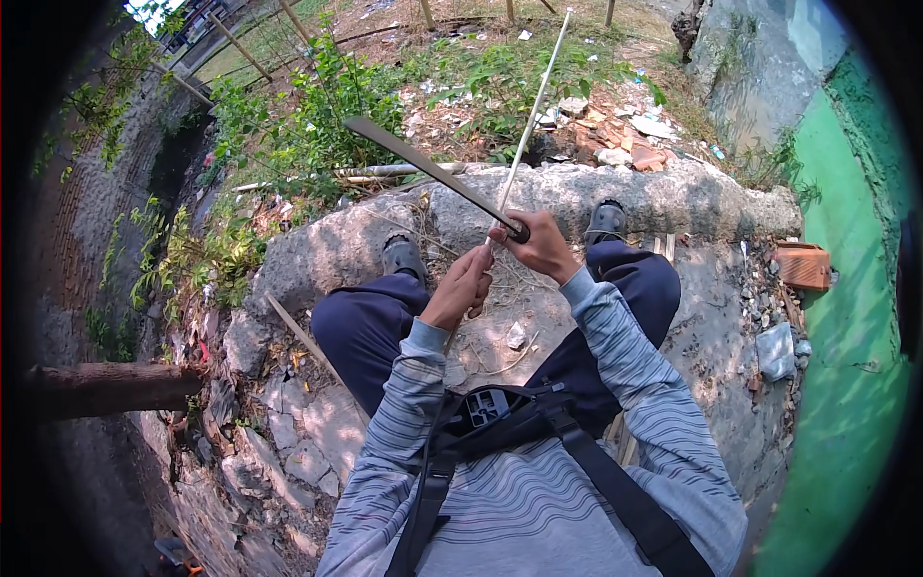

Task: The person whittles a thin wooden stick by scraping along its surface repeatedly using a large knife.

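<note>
My right hand point(543, 248) is closed round the dark handle of a machete point(423, 165). Its long flat blade slants up and to the left. A thin pale stick point(535, 106) rises away from me and passes by the blade close to the handle, though whether they touch I cannot tell. Just below and left of the right hand, my left hand point(461, 288) grips the lower part of that stick. The fingers of both hands nearly meet, and they hide part of the stick between them.
A rough stone ledge point(702, 202) runs beyond my feet, with green shrubs point(308, 120) and rubble past it. At the right stand a green wall point(836, 317) and an orange block point(803, 266) beside it. A log point(115, 389) juts in at the left. Another strip point(312, 346) lies near my left leg.
</note>
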`<state>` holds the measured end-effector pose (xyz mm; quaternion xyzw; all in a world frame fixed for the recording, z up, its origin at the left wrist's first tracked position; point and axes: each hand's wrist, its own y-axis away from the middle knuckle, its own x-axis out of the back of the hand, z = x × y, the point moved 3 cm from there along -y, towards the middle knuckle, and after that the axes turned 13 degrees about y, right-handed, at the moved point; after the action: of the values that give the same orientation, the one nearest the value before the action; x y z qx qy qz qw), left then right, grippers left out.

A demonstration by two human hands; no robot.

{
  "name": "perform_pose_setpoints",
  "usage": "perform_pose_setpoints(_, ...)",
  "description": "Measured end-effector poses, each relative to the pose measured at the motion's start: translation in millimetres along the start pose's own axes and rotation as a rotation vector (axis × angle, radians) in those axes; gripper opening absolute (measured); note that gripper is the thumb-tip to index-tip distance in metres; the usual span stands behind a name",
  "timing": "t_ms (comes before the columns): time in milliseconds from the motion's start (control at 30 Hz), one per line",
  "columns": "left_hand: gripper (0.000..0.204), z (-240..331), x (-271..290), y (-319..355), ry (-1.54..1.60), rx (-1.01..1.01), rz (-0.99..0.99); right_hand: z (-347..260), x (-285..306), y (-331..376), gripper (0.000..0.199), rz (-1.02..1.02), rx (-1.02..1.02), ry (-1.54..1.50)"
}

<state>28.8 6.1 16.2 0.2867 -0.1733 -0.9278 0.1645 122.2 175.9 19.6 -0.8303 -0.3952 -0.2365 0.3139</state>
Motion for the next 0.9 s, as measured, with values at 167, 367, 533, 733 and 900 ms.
perform_pose_setpoints(167, 0.032, -3, 13, -9, -0.083, -0.207, 0.051, 6, -3, -2, 0.042, -0.068, 0.067, 0.135)
perform_pose_setpoints(367, 0.038, -4, 4, -11, -0.381, -0.435, 0.139, 14, -10, 2, 0.032, 0.02, 0.079, 0.286)
perform_pose_setpoints(533, 0.038, -7, 7, -11, -0.825, -0.63, 0.324, 9, -8, 0, 0.022, 0.101, 0.094, 0.371)
perform_pose_setpoints(733, 0.03, -1, -12, -2, -1.213, -0.609, 0.54, 8, -10, 4, 0.019, 0.155, 0.037, 0.366)
perform_pose_setpoints(900, 0.028, 11, -21, 5, -1.307, -0.61, 0.566, 13, -8, -9, 0.016, 0.186, 0.01, 0.337)
